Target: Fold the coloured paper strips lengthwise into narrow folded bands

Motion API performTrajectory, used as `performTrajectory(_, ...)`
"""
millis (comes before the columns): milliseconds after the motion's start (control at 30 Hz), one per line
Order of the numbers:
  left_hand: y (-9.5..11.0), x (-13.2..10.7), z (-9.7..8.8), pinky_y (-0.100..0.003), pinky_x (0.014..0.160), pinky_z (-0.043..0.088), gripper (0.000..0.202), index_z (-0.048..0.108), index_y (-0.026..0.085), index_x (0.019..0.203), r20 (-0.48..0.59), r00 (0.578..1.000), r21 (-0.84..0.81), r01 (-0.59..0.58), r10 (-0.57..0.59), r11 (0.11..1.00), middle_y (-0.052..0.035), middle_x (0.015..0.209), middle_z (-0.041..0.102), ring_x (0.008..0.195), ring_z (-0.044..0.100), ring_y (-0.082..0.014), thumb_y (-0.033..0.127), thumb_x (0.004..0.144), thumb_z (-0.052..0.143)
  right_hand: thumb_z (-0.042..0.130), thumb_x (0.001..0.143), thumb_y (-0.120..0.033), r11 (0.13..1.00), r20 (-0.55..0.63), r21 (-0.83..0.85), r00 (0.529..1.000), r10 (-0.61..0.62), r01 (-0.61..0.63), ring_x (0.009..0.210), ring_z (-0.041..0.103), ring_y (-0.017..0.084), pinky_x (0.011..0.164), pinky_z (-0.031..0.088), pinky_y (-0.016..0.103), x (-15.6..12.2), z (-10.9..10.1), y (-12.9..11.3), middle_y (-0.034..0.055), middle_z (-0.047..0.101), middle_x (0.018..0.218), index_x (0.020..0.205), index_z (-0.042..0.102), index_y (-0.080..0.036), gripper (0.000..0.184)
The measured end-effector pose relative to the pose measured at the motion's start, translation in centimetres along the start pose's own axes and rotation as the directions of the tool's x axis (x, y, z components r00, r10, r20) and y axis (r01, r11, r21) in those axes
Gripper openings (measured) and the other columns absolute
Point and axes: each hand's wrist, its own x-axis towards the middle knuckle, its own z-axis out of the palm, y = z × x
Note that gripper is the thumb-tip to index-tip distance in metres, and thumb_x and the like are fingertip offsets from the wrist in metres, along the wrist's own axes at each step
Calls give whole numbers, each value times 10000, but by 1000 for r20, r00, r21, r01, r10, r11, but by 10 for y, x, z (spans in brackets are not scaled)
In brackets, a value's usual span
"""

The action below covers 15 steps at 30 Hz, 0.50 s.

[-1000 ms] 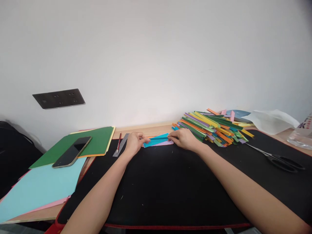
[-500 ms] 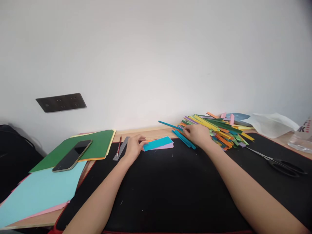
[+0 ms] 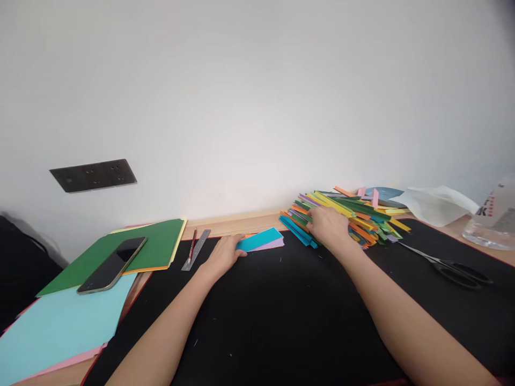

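My left hand (image 3: 224, 254) rests at the left end of a small stack of cut paper pieces, a blue one (image 3: 260, 239) on top and a lilac one (image 3: 270, 245) under it. Its thumb and fingers are apart around that end. Over the front left of a heap of coloured paper strips (image 3: 341, 203) lies my right hand (image 3: 329, 225), fingers slightly spread and partly hidden against the strips. I see no strip gripped in it. Several blue strips (image 3: 298, 231) lie together just left of this hand.
A steel ruler (image 3: 200, 245) and a red pencil (image 3: 192, 246) lie left of my left hand. Scissors (image 3: 446, 265) lie at right on the black mat (image 3: 289, 321). A phone (image 3: 115, 265) sits on green paper (image 3: 161, 249), and a clear plastic cup-like container (image 3: 488, 228) stands far right.
The blue strip that stuck out leftward from my right hand has been let go and no longer sticks out. My right hand's fingers have loosened over the heap. The view has shifted slightly.
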Motion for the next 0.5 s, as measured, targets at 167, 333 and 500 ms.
performTrajectory(167,3,0,-2,-357,870,357,498,549,168,1154,26,1000,11,-3,3,1000,-121,1062,616,1046,509,-289,256,670,623,475,810,-284,877,-99,277,920,-380,392,962,553,240,811,418,325,-1,24,-21,118,632,970,987,620,-169,256)
performTrajectory(333,6,0,-6,-327,799,379,401,586,165,1091,48,999,-6,-2,2,1000,-107,967,642,921,558,-254,211,693,574,492,814,-303,740,13,418,812,-584,526,1069,509,248,898,387,343,-11,43,-41,148,567,1144,1165,523,-113,400)
performTrajectory(500,8,0,-13,-279,670,380,187,667,157,803,68,996,-35,-49,51,998,-66,776,653,759,572,-203,206,712,511,461,837,-317,689,50,447,753,-656,570,1036,528,240,892,394,332,-15,44,-48,121,612,1077,1065,605,-140,323)
